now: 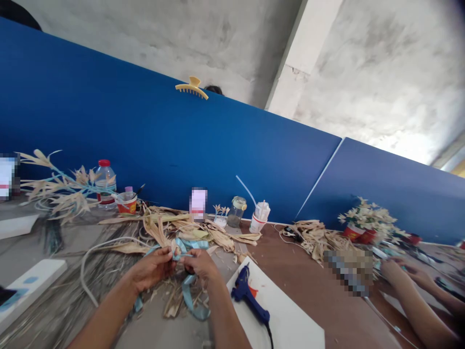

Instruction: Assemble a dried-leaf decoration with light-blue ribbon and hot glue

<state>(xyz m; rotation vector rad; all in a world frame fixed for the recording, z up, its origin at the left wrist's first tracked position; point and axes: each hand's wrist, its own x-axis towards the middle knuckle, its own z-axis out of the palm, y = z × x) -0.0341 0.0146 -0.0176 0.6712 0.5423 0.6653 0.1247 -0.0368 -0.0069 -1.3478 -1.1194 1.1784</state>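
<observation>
My left hand (152,266) and my right hand (199,264) meet over the table, each pinching a light blue ribbon (189,291). The ribbon loops between my fingers and trails down toward me past my right wrist. Both hands have their fingers closed on it. Under and behind them lies a heap of dried straw-coloured husks (189,230).
A blue glue gun (247,295) lies on a white sheet (290,320) right of my hands. A water bottle (104,184), a red cup (127,203), a jar (237,212) and a dried flower branch (61,189) stand along the blue partition (181,145). Another person's arms (417,295) work at the right.
</observation>
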